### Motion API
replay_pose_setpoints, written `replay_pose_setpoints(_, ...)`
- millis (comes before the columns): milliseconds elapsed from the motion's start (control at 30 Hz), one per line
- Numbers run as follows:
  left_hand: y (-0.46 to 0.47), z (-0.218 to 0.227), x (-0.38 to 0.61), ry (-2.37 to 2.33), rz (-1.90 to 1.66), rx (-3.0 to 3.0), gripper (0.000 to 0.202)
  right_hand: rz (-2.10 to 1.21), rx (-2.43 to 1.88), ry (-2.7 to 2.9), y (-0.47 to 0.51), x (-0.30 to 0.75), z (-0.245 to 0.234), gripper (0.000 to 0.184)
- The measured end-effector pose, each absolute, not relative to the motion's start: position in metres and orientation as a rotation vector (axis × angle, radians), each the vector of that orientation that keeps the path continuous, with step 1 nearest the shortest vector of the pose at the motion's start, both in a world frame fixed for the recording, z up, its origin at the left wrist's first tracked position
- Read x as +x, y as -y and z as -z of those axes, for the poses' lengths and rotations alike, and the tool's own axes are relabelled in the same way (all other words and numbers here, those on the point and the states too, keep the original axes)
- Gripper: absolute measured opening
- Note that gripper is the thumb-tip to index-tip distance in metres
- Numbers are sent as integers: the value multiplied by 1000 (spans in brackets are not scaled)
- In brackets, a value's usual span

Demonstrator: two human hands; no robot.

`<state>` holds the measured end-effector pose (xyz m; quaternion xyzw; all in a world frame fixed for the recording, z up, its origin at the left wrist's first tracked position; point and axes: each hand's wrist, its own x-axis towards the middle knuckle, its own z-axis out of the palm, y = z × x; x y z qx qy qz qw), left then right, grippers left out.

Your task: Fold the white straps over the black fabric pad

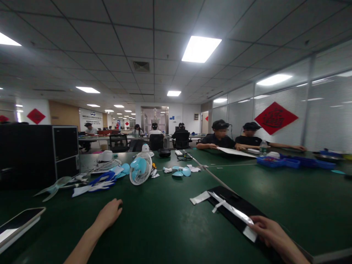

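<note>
My right hand (268, 231) is closed, with thumb and fingers pinching the near end of a long shiny white strip (233, 209). The strip lies along a flat black item (231, 198), perhaps a pouch or folder; its kind does not show clearly. A wider white piece (200, 198) sticks out past the black item's far left corner, and a short white tab hangs from the strip. My left hand (109, 213) rests on the green tabletop (154, 227), fingers loosely bent and slightly apart, holding nothing.
Ahead stand a small blue-and-white fan (140, 168), gloves (96, 183) and loose fan blades (180, 171). A phone (20, 223) lies at left, near a black computer case (38, 156). Blue trays (277, 161) sit at right, beside two seated people (220, 141). A metal strip crosses the table.
</note>
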<state>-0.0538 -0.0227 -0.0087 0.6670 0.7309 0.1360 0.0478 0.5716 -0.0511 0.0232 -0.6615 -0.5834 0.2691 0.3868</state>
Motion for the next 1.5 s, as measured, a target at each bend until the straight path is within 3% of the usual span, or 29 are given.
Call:
replay_pose_setpoints(333, 30, 0, -45, -2246, -409, 2050, 36, -465, -1457, 1565, 54, 543, -67, 44)
replay_pose_setpoints(700, 22, 11, -54, -2218, -458, 2031, 35, 426, -1487, 1714, -62, 475, -90, 26)
replay_pose_setpoints(833, 19, 14, -56, -2213, -463, 2035, 34, 369, -1681, 1961, -78, 444, -74, 22)
replay_pose_setpoints(1133, 21, 12, -54, -2211, -473, 2050, 33, 274, -1708, 2011, -82, 430, -51, 31)
replay_pose_setpoints(1400, 25, 3, -46, -2234, -431, 2032, 35, 353, -1878, 1877, -78, 517, -55, 25)
replay_pose_setpoints(1500, 26, 4, -46, -2233, -443, 2018, 37, 176, -2078, 1818, -78, 558, -45, 24)
